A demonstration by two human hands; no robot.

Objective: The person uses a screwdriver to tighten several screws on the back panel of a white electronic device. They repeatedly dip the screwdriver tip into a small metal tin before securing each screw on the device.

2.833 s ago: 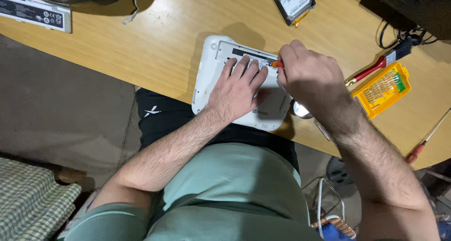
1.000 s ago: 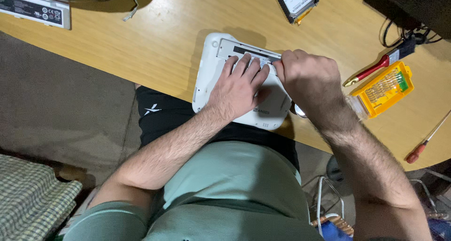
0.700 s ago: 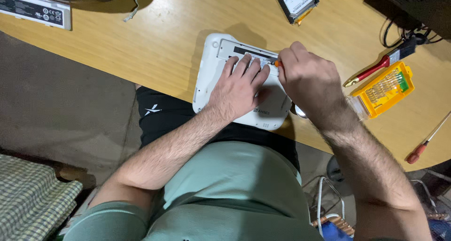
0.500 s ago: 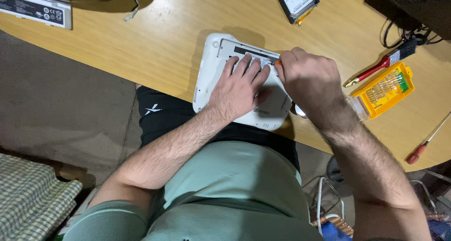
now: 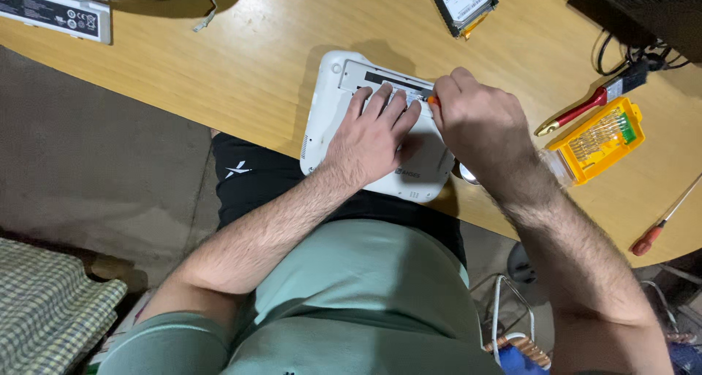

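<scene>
Head view: left hand (image 5: 373,137) flat, fingers spread, steadying white device (image 5: 322,126) at mid-frame; right hand (image 5: 479,126) clenched around orange screwdriver (image 5: 432,100), tip at the back panel.

**Colours on and around the desk**

The desk (image 5: 219,68) is light yellow-brown wood with fine grain. The device (image 5: 325,119) is white with a dark strip. The tool tip (image 5: 433,100) is orange. The bit case (image 5: 596,141) is yellow with a green part. The brush (image 5: 585,110) has a red handle. The shirt (image 5: 365,287) is pale green, the shorts (image 5: 256,181) are black, and the cloth (image 5: 51,309) is checked green and white.
</scene>
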